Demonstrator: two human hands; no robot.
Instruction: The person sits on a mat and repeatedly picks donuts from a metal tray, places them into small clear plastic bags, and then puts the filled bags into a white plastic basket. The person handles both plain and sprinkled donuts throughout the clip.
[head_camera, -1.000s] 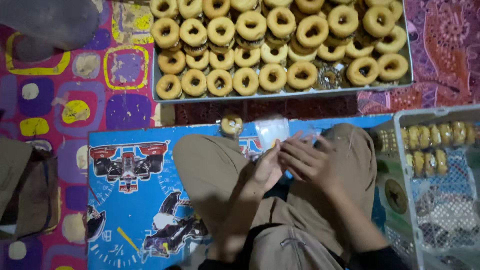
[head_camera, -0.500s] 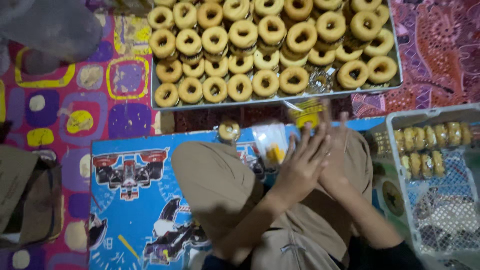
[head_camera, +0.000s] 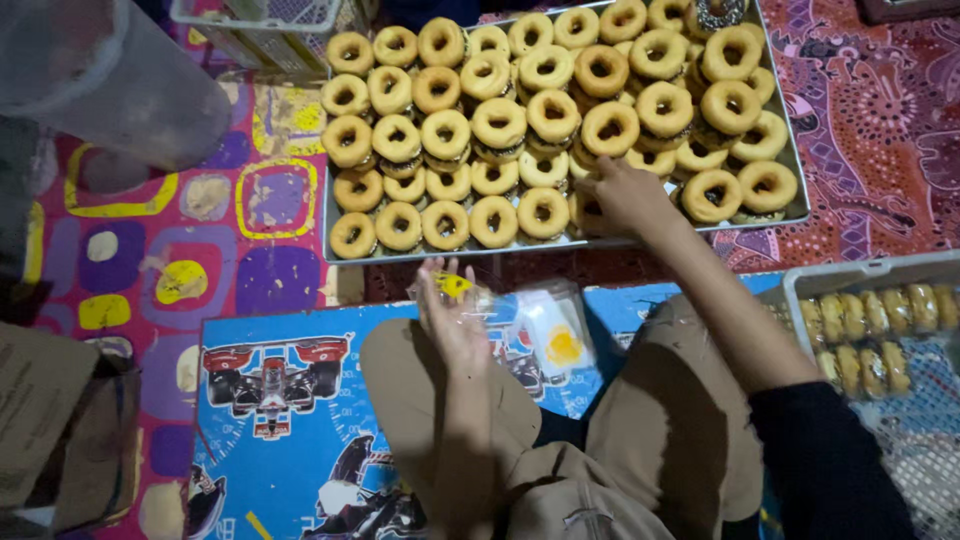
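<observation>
The light falls warm and fairly even from overhead, brightest on the tray of doughnuts at the upper middle of the frame, where the glazed tops catch a soft sheen and the metal rim glints faintly. The lower frame is dimmer; the lap and the black sleeve at the lower right sink into shadow. A grey shape at the upper left is badly out of focus. The left hand is slightly smeared. The right hand casts a small shadow on the doughnuts. Straight lines bow a little toward the edges.
</observation>
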